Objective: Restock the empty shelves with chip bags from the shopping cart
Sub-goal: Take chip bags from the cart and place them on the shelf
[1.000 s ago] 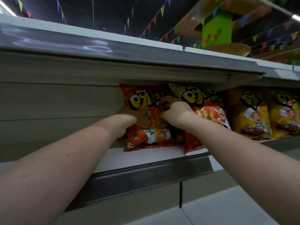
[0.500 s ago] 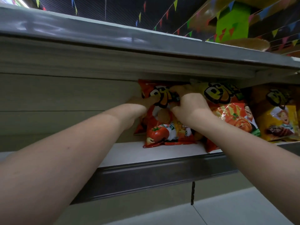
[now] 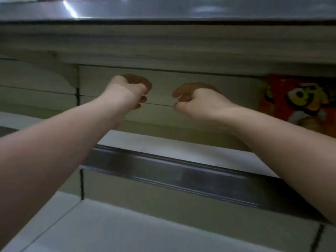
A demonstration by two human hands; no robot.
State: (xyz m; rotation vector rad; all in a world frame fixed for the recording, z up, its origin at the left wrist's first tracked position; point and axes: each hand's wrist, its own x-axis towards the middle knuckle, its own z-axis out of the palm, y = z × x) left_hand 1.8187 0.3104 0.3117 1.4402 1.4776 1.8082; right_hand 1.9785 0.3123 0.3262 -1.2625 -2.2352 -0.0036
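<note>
Nearest, across the bottom of the view, a pale lower shelf (image 3: 109, 230) with a dark seam running toward its left edge. Above that, two bare forearms reaching up and forward over the dark metal front edge (image 3: 181, 176) of the middle shelf (image 3: 163, 144), white and bare along the stretch between the arms. Left hand (image 3: 127, 91) raised over the back of that shelf, grip loosely curled, fingers bent down toward the palm, closed on nothing, clear of the shelf surface. Right hand (image 3: 198, 100) just beside it at the same height, grip likewise half-curled, thumb and fingers drawn in, holding nothing and touching no bag. Farther back, a pale panelled back wall (image 3: 181, 79) with a horizontal seam behind both hands. At the far right end of the middle shelf, against the back wall, an upright chip bag (image 3: 298, 100), red-orange with a yellow and black cartoon logo, blurred, its lower part hidden behind the right forearm; well apart from both hands. Overhead, the grey metal lip of the upper shelf (image 3: 163, 11).
</note>
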